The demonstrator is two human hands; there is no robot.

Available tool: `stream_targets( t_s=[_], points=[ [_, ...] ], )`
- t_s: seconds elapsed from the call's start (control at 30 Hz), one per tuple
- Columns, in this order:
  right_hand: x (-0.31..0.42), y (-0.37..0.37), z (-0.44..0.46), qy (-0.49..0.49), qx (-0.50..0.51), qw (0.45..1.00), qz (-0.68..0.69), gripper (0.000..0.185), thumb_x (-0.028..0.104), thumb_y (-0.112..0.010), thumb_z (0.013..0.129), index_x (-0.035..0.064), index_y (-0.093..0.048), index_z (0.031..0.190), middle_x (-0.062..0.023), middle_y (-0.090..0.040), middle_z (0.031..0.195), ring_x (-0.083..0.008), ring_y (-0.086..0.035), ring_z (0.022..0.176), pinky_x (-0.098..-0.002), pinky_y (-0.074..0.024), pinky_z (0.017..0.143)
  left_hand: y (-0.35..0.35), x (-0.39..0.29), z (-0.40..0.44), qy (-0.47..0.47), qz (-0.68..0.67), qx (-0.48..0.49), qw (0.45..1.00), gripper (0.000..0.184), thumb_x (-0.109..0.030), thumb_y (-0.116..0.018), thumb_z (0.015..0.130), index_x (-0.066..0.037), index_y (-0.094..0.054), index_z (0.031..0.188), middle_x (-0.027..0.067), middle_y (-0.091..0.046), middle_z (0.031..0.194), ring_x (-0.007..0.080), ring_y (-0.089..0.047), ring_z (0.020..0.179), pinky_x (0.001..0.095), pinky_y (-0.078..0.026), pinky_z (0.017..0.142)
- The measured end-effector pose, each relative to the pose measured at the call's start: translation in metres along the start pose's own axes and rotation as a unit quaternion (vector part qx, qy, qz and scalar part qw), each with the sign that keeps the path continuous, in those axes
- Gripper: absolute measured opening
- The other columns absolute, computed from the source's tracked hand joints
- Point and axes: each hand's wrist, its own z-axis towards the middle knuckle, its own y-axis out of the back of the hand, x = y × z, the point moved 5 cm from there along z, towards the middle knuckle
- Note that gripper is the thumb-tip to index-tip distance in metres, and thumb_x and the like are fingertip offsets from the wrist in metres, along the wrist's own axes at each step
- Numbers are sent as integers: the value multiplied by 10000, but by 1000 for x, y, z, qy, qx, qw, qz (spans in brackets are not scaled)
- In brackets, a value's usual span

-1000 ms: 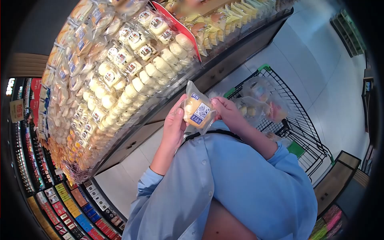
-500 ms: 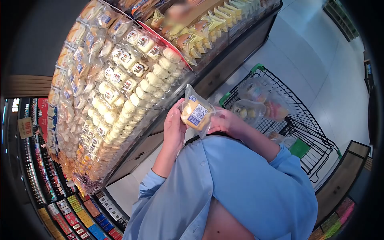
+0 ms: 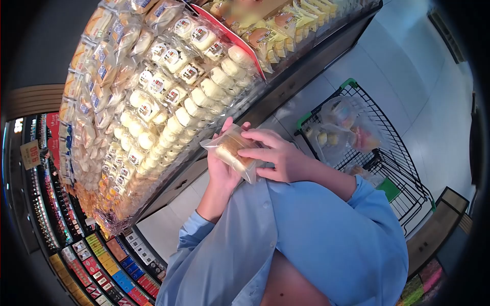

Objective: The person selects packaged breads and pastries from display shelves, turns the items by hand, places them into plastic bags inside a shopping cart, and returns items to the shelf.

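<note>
My left hand (image 3: 222, 172) grips packet (image 3: 232, 151) mid-frame, right hand (image 3: 290, 161) atop, pinch unclear; bags (image 3: 333, 141) already in right-side cart (image 3: 368, 163), packet isn't.

Left grip (image 3: 220, 167): palm turned upward, cupped in a supporting pose, fingers (image 3: 228, 123) raised at the far edge. Left forearm (image 3: 212, 200): angled steeply up and inward. Right grip (image 3: 280, 157): back of hand uppermost, fingers spread, lightly bent, directed toward the left grip. Right forearm (image 3: 331, 178): nearer horizontal than the left. Both forearms converge; grips positioned close together.
</note>
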Motion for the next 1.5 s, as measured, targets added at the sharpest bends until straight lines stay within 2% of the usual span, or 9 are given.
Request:
stream_targets(
  t_s=[0.23, 0.3, 0.4, 0.53, 0.57, 0.67, 0.77, 0.97, 1.5],
  points=[
    [-3, -3, 39, 14, 20, 1000, 7, 719, 6, -728, 740, 126, -526, 1419, -193, -372, 1530, -377, -419, 1383, -429, -382, 1120, -21, -34, 26, 10, 2, 78, 997, 634, -501, -335, 1061, -125, -261, 1565, 202, -424, 1484, 334, -439, 1355, 466, -389, 1129],
    [-15, 0, 48, -83, -36, 989, 121, 731, 24, -720, 790, 92, -455, 1468, -197, -332, 1563, -320, -423, 1392, -414, -364, 1131, -20, -44, 31, -30, 135, -22, 990, 646, -503, -300, 1071, -87, -256, 1563, 166, -380, 1532, 292, -391, 1403, 444, -322, 1172],
    [-34, 1, 61, -128, -95, 953, 257, 639, 164, -660, 924, 45, -392, 1492, -156, -389, 1532, -255, -425, 1389, -397, -361, 1130, -11, -65, 44, -94, 294, 37, 950, 677, -505, -215, 1082, -24, -239, 1556, 142, -297, 1594, 285, -247, 1492, 406, -184, 1225],
    [-58, -2, 74, -222, -152, 838, 475, 542, 269, -576, 995, 16, -414, 1447, -122, -541, 1375, -230, -532, 1273, -375, -423, 1074, -53, -118, 34, -274, 675, 72, 681, 920, -352, -721, 899, 22, -197, 1556, 249, -160, 1621, 413, -179, 1502, 480, -177, 1220],
    [-67, -5, 74, -269, -149, 786, 537, 518, 263, -564, 1000, 5, -427, 1428, -122, -568, 1339, -221, -562, 1231, -369, -440, 1055, -61, -128, 33, -278, 675, 74, 680, 920, -352, -721, 899, 22, -197, 1556, 249, -160, 1621, 413, -179, 1502, 480, -177, 1220],
    [-59, -8, 103, -262, -160, 794, 524, 488, 280, -545, 1013, 10, -450, 1408, -115, -597, 1290, -210, -617, 1140, -378, -519, 952, -102, -154, 20, -291, 841, 89, 448, 998, -328, -883, 692, -36, -382, 1504, 253, -230, 1583, 468, -221, 1470, 627, -203, 1165],
    [-62, -22, 117, -280, -150, 780, 538, 516, 318, -538, 1019, 10, -437, 1420, -116, -594, 1298, -213, -631, 1115, -388, -544, 906, -110, -166, 22, -304, 870, 141, 361, 1017, -331, -904, 638, -66, -418, 1491, 228, -344, 1499, 449, -332, 1405, 582, -285, 1140],
    [-36, -25, 142, -226, -85, 787, 567, 616, 445, -523, 1022, 10, -412, 1443, -127, -591, 1313, -222, -640, 1109, -379, -534, 912, -122, -200, 31, -316, 831, 172, 424, 953, -310, -908, 600, -64, -489, 1420, 163, -528, 1204, 353, -525, 1137, 451, -427, 995],
    [-35, -12, 82, -222, -163, 818, 505, 534, 463, -502, 1029, 36, -502, 1350, -142, -655, 1199, -213, -669, 988, -354, -535, 863, -198, -362, 225, -414, 871, -60, 260, 907, -472, -814, 737, -65, -446, 1460, 261, -572, 1267, 415, -554, 1203, 467, -459, 1011]
  ],
)
